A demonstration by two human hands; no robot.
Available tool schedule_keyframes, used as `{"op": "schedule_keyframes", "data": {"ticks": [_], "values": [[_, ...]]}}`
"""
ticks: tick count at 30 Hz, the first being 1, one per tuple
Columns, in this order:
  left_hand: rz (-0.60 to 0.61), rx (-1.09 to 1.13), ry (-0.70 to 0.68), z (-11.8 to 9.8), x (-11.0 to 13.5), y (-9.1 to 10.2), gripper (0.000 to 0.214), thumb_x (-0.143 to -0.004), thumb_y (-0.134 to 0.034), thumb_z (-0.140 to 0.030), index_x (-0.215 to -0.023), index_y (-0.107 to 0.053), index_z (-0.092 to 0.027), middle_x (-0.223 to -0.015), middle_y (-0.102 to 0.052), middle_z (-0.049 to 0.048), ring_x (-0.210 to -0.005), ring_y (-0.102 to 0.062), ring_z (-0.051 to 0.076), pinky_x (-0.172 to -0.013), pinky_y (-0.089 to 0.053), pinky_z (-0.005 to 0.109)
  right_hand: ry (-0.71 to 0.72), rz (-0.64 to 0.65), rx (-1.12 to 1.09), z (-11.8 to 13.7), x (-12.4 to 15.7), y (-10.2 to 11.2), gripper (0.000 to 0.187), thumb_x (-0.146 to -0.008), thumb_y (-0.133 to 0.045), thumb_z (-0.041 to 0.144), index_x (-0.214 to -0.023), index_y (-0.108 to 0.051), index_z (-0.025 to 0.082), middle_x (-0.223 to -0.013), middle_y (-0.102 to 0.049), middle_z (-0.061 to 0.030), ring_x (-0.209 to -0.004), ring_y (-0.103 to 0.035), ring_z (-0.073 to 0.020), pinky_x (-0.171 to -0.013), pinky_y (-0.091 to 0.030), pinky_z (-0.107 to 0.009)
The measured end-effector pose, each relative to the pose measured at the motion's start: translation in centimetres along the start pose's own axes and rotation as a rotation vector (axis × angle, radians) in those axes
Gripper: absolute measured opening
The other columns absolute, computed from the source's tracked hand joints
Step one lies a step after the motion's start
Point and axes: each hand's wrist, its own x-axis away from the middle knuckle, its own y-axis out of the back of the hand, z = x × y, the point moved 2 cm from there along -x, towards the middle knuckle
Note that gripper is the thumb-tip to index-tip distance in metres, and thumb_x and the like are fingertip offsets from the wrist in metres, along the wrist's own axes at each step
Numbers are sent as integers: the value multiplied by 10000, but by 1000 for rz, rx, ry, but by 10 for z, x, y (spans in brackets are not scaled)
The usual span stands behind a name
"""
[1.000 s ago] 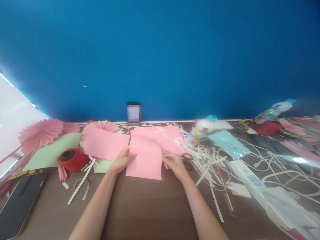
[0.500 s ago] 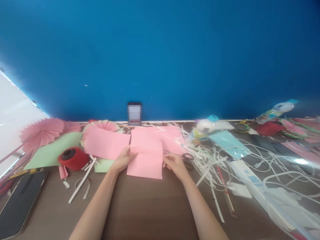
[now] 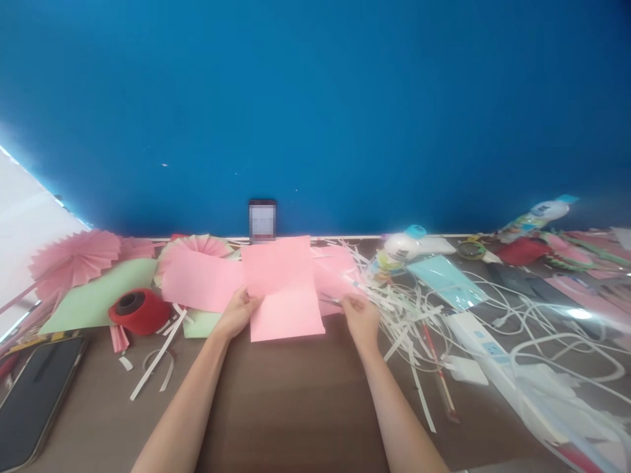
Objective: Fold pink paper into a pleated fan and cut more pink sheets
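In the head view, my left hand (image 3: 238,314) pinches the left edge of a pink paper sheet (image 3: 286,289). A crease runs across the sheet's middle, and it is raised a little above the table. To its right, my right hand (image 3: 361,320) is closed around the handles of a pair of scissors (image 3: 332,301). The thin blades point left towards the sheet's right edge, and the fingers cover the handles. More pink paper (image 3: 340,269) lies behind the blades, and another pink sheet (image 3: 202,282) lies left of the held one.
White paper strips (image 3: 404,315) and cables surround a power strip (image 3: 480,341) on the right. Glue bottles (image 3: 401,249), a blue packet (image 3: 446,282) and a pencil (image 3: 438,374) lie there too. Leftward are a red roll (image 3: 140,312), folded paper fans (image 3: 79,256) and a phone (image 3: 42,401).
My right hand has moved right, away from the sheet's edge, and taken hold of the scissors. The pink sheet has turned slightly and its top edge has risen.
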Motion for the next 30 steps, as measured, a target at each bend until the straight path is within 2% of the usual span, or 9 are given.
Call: {"op": "schedule_keyframes", "data": {"ticks": [1, 5, 9, 16, 24, 27, 30], "values": [[1, 26, -10, 0, 0, 0, 525, -724, -611, -363, -1173, -452, -142, -1083, -600, 125, -934, -591, 241, -765, -485, 347, -4, 42, -51, 1, 0, 0, 203, -654, -577, 319, -694, -641, 131, -601, -644, -66, -583, -604, -196, -570, -473, -303], [89, 46, -1, 0, 0, -4, 499, -747, -596, -334, -1184, -442, -149, -1152, -562, 132, -968, -578, 240, -805, -471, 360, -101, 378, -256, 5, 7, -11, 280, -694, -589, 411, -713, -631, 135, -459, -527, 9, -440, -503, -121, -431, -392, -229], [107, 40, 8, -3, 1, -5, 471, -749, -592, -340, -1161, -460, -154, -1168, -553, 130, -957, -584, 245, -812, -469, 374, -186, 525, -359, 6, 12, -18, 296, -686, -601, 436, -656, -606, 141, -504, -537, 8, -418, -449, -81, -371, -274, -183], [99, 23, 24, -2, 1, -4, 474, -744, -596, -347, -1159, -465, -158, -1148, -567, 128, -944, -589, 254, -792, -475, 377, -144, 559, -289, 7, 12, -15, 239, -695, -602, 389, -644, -607, 157, -442, -475, 41, -443, -433, -86, -433, -310, -202], [116, 8, 32, -2, 1, -2, 466, -757, -584, -344, -1168, -459, -163, -1125, -580, 122, -919, -598, 249, -774, -479, 377, -99, 558, -263, 6, 10, -16, 231, -712, -583, 375, -661, -596, 150, -444, -454, 41, -439, -424, -93, -432, -326, -217], [106, -11, 36, -2, 1, -1, 450, -755, -584, -351, -1146, -476, -157, -1133, -576, 125, -929, -593, 255, -767, -482, 371, -68, 559, -248, 7, 9, -16, 208, -697, -582, 355, -663, -599, 150, -461, -485, 31, -434, -443, -99, -447, -360, -229], [113, -29, 32, -3, 1, -4, 459, -752, -586, -352, -1155, -475, -164, -1152, -566, 122, -950, -584, 260, -766, -485, 367, -10, 487, -148, 8, 11, -18, 140, -651, -584, 287, -647, -605, 148, -544, -572, -12, -484, -510, -129, -495, -416, -257]]}}
